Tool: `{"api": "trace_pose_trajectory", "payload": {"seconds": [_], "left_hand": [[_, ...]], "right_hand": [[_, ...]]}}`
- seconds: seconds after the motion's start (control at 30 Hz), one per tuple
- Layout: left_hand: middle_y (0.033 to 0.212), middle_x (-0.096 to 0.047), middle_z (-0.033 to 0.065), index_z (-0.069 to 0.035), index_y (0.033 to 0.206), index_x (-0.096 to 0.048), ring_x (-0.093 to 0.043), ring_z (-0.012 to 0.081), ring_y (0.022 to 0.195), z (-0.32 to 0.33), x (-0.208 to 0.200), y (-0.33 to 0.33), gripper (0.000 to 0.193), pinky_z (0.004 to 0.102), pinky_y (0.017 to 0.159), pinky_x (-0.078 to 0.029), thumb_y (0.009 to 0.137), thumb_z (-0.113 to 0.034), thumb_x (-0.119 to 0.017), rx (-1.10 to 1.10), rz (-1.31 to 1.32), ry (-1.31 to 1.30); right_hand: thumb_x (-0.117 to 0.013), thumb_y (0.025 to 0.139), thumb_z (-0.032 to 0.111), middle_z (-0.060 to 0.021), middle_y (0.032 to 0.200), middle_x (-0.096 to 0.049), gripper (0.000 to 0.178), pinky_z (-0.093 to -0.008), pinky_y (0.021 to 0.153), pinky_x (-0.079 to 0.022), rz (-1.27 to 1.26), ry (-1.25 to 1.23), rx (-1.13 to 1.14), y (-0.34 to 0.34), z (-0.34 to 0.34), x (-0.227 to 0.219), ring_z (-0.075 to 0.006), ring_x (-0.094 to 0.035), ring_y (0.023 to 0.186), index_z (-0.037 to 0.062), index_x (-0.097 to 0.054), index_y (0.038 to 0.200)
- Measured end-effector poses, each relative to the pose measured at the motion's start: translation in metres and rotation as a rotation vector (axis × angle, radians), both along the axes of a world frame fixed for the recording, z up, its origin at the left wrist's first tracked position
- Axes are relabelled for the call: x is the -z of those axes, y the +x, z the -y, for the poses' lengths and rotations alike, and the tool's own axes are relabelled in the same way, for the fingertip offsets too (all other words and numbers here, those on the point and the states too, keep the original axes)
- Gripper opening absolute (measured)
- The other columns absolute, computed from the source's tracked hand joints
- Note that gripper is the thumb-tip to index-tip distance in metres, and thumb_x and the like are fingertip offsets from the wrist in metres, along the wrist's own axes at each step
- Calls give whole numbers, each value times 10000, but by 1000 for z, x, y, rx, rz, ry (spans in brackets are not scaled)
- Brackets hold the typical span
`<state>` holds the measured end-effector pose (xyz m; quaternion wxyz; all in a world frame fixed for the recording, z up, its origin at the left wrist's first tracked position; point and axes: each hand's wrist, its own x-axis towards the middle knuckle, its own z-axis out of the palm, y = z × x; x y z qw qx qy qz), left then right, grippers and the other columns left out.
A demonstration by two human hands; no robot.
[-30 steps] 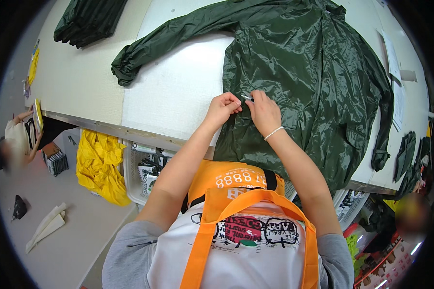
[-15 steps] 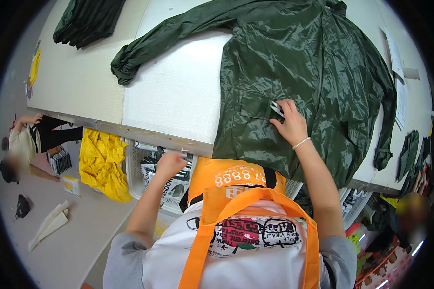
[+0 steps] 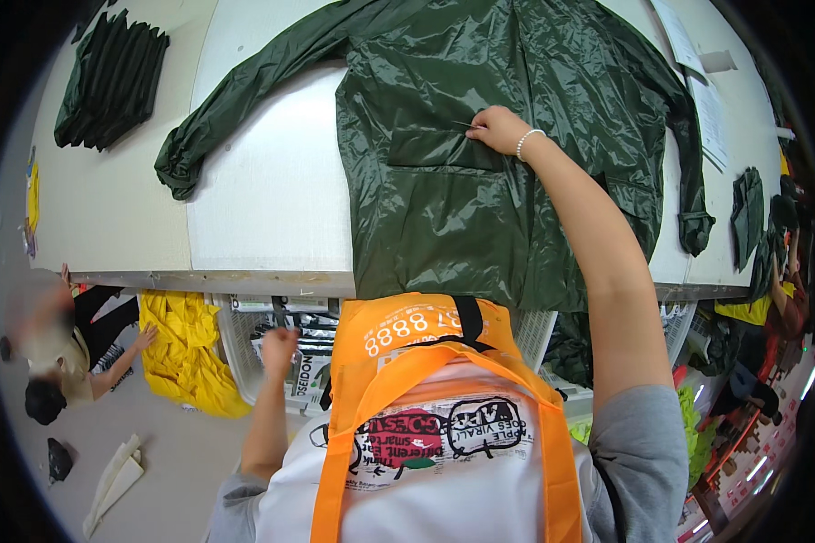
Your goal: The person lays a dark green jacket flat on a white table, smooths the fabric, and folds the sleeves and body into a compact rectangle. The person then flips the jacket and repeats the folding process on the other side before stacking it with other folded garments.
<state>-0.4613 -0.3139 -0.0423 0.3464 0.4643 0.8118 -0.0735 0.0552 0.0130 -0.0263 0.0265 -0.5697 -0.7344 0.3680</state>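
Observation:
A glossy dark green rain jacket lies spread on the white table, its left-hand sleeve stretched out to the side. Over the upper edge of its pocket flap, my right hand is closed in a pinch. A thin, shiny pointed tool sticks out from those fingers; the rest of it is hidden. Below the table edge, my left hand is held closed in front of a white plastic basket of packaged goods. Whatever it may hold cannot be made out.
Folded dark green garments are stacked at the far left of the table. Paper sheets lie at the right. Yellow fabric hangs beside the basket. Co-workers are at both sides, and an orange bag is at my front.
My right hand has shifted up and left over the pocket flap, and its fingers have drawn together. My left hand has dropped away from the table edge. The whole view has shifted.

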Motion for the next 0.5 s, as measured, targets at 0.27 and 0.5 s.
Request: {"api": "trace_pose_trajectory", "payload": {"seconds": [0.27, 0.5], "left_hand": [[1363, -393, 262, 29, 1405, -284, -517, 339, 1147, -221, -8, -59, 755, 376, 939, -432, 850, -330, -651, -290, 73, 780], [1065, -638, 216, 112, 1051, -610, -605, 281, 998, -363, 14, -120, 710, 344, 894, -452, 619, -404, -835, -737, 77, 776]], "right_hand": [[-646, 824, 270, -176, 639, -559, 306, -409, 604, -424, -72, -3, 63, 5, 13, -13, -326, -517, 605, -1, -576, 702], [-642, 811, 185, -200, 717, -558, 210, -398, 611, -430, -189, -18, 36, -22, 100, -25, -361, -540, 662, -16, -594, 774]]}}
